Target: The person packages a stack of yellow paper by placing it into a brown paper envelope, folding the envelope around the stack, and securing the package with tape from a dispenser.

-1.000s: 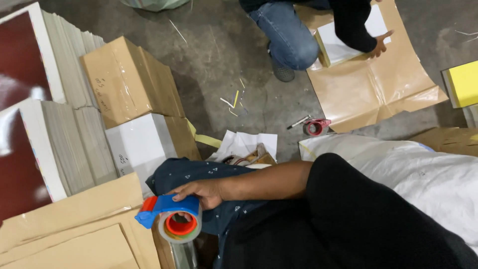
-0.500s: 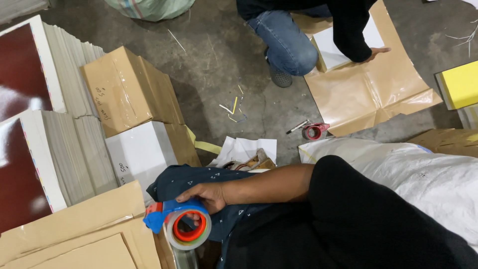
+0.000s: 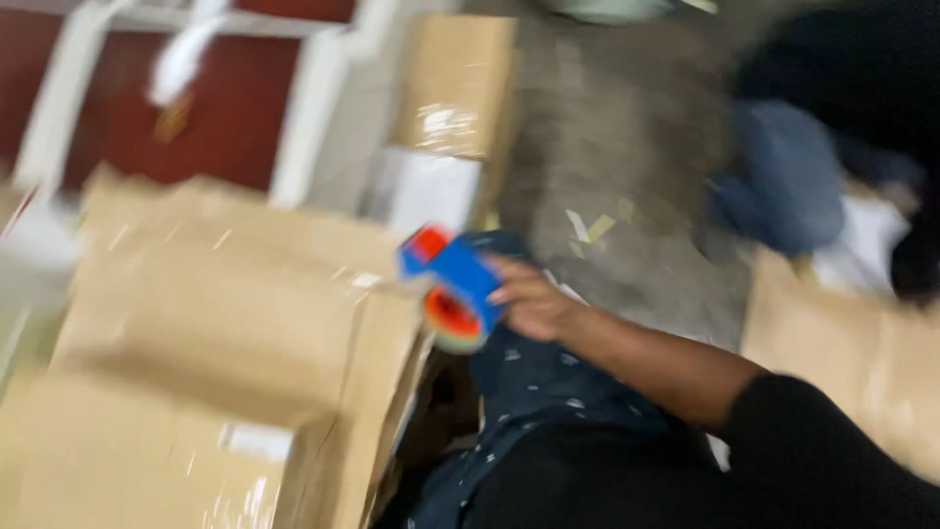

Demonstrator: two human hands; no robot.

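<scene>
I see my right hand's fingers (image 3: 509, 294) closed around a blue and red tape dispenser (image 3: 452, 284) at frame centre, its roll hanging beneath. The right hand (image 3: 534, 304) reaches leftward, forearm running in from lower right, sleeve dark. The dispenser sits just above the edge of a brown cardboard box (image 3: 225, 323) filling the lower left. Another person (image 3: 803, 186) crouches upper right, blurred. My left hand is out of view.
</scene>
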